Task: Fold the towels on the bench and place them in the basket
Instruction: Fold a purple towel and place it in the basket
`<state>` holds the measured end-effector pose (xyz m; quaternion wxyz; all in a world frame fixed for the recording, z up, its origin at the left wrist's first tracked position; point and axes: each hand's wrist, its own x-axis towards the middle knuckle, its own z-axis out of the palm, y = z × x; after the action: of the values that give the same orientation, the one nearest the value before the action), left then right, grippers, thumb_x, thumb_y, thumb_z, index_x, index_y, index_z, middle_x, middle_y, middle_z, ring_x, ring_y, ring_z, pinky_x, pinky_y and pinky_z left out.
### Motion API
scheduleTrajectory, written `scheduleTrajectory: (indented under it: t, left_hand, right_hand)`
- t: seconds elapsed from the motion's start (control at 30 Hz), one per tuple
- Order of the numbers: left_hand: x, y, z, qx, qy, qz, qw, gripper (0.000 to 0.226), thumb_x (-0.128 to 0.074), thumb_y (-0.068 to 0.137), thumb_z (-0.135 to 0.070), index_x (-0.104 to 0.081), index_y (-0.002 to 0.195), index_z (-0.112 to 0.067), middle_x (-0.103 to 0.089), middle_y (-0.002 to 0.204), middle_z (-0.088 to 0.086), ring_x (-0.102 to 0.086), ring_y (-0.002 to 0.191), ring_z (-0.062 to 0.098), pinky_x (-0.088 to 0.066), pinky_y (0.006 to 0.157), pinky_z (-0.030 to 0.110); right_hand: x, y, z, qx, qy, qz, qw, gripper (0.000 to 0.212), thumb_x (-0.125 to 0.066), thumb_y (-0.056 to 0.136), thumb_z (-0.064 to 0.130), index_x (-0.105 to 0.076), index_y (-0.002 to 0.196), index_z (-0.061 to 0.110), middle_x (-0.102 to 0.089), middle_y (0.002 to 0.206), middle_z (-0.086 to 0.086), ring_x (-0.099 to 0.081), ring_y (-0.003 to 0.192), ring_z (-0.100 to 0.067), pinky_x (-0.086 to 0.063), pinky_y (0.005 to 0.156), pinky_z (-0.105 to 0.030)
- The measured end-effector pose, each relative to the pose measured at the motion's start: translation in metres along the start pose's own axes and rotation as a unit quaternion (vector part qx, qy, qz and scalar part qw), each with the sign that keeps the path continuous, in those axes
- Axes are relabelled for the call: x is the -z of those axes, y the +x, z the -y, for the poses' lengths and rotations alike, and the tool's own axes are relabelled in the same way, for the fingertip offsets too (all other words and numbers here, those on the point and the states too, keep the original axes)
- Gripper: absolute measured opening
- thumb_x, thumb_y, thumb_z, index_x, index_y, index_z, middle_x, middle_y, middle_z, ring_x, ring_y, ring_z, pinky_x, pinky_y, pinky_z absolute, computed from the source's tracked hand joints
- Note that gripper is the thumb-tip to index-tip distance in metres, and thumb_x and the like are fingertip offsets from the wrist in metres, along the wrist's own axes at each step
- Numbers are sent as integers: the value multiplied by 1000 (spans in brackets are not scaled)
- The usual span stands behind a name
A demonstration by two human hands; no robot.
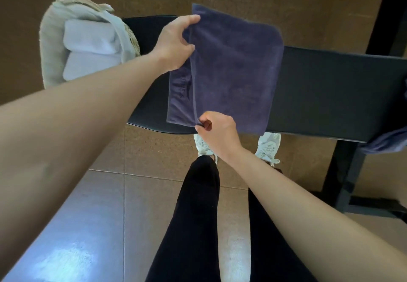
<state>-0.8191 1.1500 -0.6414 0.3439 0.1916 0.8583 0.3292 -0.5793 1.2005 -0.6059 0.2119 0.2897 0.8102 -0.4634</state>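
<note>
2 hands (pixel 174 44) (pixel 217 133) on plush rectangular towel (pixel 237 72).

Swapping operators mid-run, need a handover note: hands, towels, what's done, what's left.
Left hand: grips the far end of the purple towel's upper-layer edge.
Right hand: pinches the near end of that edge.
Purple towel: on the bench, folded over, a strip of the lower layer uncovered at the left.
Done: light folded towels sit in the basket at the bench's left end.
Left: finish this fold, basket it, then likely the cloth at the bench's right edge.
</note>
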Motion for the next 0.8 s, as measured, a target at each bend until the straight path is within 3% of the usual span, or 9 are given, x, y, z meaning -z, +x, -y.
scheduleTrajectory:
  t: [0.17,0.33,0.47,0.57,0.67,0.8]
  left_hand:
    - [20,-4,22,-18,19,-21,999,68,-65,89,5,-49,150,-21,-52,150,-4,-62,124,29,-54,103,35]
    - [27,3,42,-9,56,-14,998,67,-62,90,4,-48,150,-23,-51,150,-5,-61,125,27,-53,103,35]
    - [24,7,50,35,118,-27,992,65,-60,92,-5,-45,151,-25,-45,154,-5,-57,128,22,-47,108,36]
    - [16,0,54,95,196,-61,974,62,-60,91,-2,-46,149,-19,-36,157,3,-53,129,26,-47,104,38]
    - [-1,-25,64,95,181,-85,975,47,-59,89,-6,-55,135,-17,-46,141,9,-58,115,26,-49,92,35]
    - [-33,-77,80,148,130,-79,977,31,-66,90,-28,-58,119,-20,-55,121,5,-61,104,23,-52,84,39]
  right_hand:
    - [-26,13,23,37,-39,-16,998,8,-70,94,22,-70,93,14,-69,90,0,-60,82,-18,-47,75,-31]
    - [-53,28,32,44,-78,-24,996,11,-69,96,22,-72,101,13,-70,96,-3,-64,84,-20,-46,73,-27]
    - [-68,36,31,30,-19,117,993,31,-65,97,14,-69,128,13,-76,110,-4,-69,103,-22,-54,96,-39]
    - [-70,39,15,-1,-9,172,985,33,-61,96,11,-71,127,18,-78,105,-1,-71,100,-18,-55,97,-40]
    - [-55,36,-11,-53,-7,95,994,30,-56,94,11,-76,112,24,-77,102,4,-70,98,-15,-54,96,-37]
    - [-13,30,-56,-122,-15,-105,987,16,-65,90,12,-70,104,18,-64,97,5,-63,95,-19,-49,92,-33]
